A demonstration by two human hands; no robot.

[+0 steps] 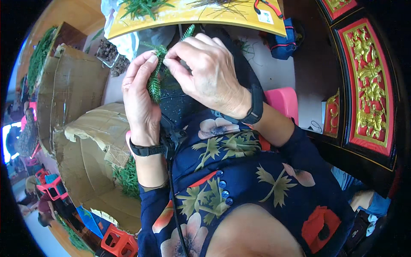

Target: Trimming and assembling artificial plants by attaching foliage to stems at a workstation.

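Above my lap, a green pine-like sprig [154, 88] is pinched between the thumb and fingers of my left hand [143, 92]. It hangs downward from those fingertips. My right hand [207, 73] meets it at the upper end, thumb and forefinger pressed together close to the left thumb. Whatever the right fingertips grip is too small to make out. Another green tip [188, 31] sticks up behind the right knuckles; whether it belongs to the same sprig is hidden. Both hands are just short of the yellow table's near edge [201, 18].
On the table lie green sprigs [143, 8], thin brown wires [220, 3] and red-handled pliers [270, 7]. A torn cardboard box [85, 165] at my left contains more greenery [127, 177]. To the right are a pink stool [282, 103], a blue bag [284, 43] and a carved panel [370, 85].
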